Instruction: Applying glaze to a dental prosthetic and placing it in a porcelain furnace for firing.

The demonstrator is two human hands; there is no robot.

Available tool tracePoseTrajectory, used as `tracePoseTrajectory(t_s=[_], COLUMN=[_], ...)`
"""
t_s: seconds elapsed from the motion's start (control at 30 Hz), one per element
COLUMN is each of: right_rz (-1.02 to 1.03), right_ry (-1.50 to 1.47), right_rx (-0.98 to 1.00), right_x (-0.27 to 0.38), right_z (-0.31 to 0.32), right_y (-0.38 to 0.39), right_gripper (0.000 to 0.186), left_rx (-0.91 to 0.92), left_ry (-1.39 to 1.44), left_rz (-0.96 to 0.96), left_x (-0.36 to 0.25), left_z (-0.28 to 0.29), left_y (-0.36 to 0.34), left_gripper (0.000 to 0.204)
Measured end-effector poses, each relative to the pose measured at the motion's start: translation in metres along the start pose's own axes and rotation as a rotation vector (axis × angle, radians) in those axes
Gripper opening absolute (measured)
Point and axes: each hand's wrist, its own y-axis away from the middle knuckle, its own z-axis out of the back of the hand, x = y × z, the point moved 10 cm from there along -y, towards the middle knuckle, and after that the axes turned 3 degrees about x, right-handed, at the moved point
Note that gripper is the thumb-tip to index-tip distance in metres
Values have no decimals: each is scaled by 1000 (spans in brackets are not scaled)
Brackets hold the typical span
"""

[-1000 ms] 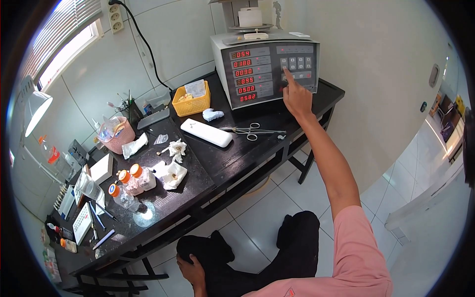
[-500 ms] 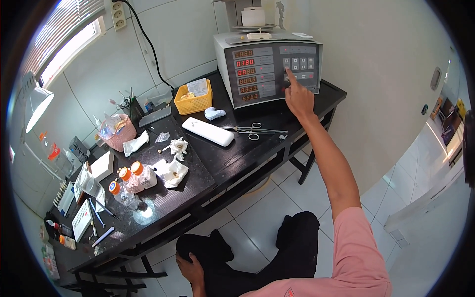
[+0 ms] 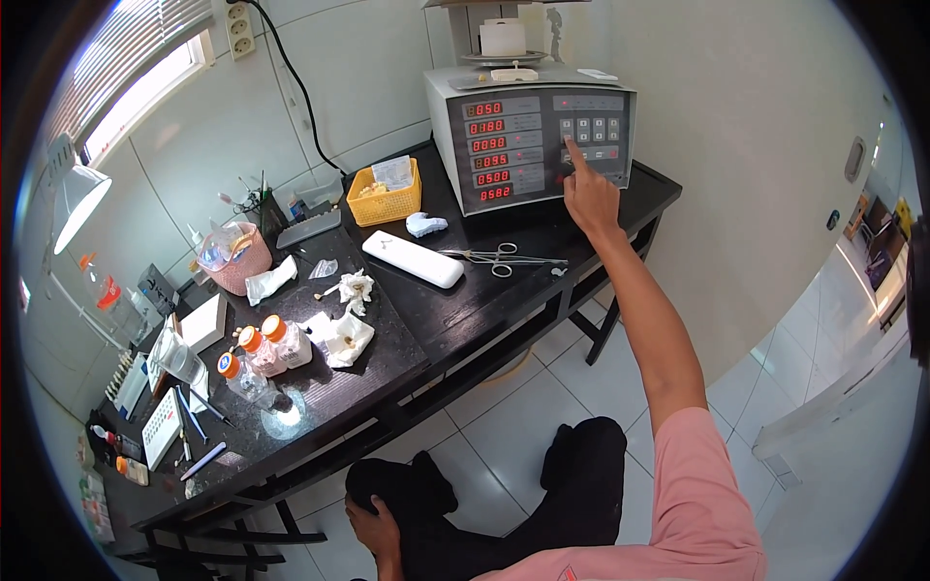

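One finger out — the right hand (image 3: 591, 198) reaches up at about one o'clock from the person's seat, index tip pressed to the keypad (image 3: 592, 131) on the grey furnace controller (image 3: 528, 145), other fingers curled, holding nothing. The keypad sits on the panel's right half, dead ahead of that fingertip along the arm's line. The left hand (image 3: 373, 523) rests loosely on the dark-trousered knee at six o'clock, well apart — the right is far the nearer. Scissors (image 3: 499, 259) lie on the black table (image 3: 465, 310) at eight o'clock of the raised hand.
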Motion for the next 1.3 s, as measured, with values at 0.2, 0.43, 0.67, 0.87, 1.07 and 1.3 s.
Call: tracePoseTrajectory(t_s=[0.2,0.43,0.67,0.87,1.07,1.3], right_rz=[24,29,17,14,28,7], right_ry=[10,17,3,-15,3,-21], right_rx=[-31,-40,-27,-19,-38,-10], right_x=[3,2,2,2,2,0], right_z=[3,1,1,1,2,-1], right_y=[0,-1,-1,-2,-1,-1], right_gripper=[63,63,63,62,62,63], left_rx=[-4,27,-12,-21,9,17], left_ry=[2,6,-2,0,-4,-6], left_rz=[1,21,-23,-6,13,19], left_x=[3,-2,1,0,-2,1], left_z=[-2,1,-2,0,1,-1], left_y=[-1,0,0,0,0,0], left_gripper=[57,55,56,56,57,60])
